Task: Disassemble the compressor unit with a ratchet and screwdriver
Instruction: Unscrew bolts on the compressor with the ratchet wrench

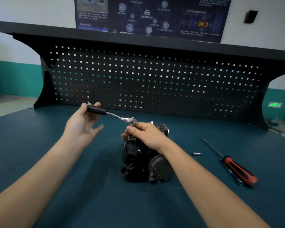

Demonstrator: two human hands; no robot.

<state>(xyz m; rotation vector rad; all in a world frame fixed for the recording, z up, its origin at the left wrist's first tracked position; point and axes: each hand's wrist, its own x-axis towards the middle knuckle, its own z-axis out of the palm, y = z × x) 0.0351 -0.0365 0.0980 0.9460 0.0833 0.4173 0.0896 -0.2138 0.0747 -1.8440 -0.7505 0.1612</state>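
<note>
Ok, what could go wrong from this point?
The left hand only pinches the ratchet handle's end, other fingers spread; it may slip under load.
The compressor sits free on the table; it could shift or tip.
The small bit lies loose by the screwdriver and could roll off.

This is a workshop. A workbench (39, 162) with a dark teal top fills the lower frame, backed by a black pegboard (155, 83) under a shelf (105, 36). A car-themed poster (146, 14) hangs on the wall (31, 10) at top centre, and a screwdriver (237, 168) lies at lower right.
</note>
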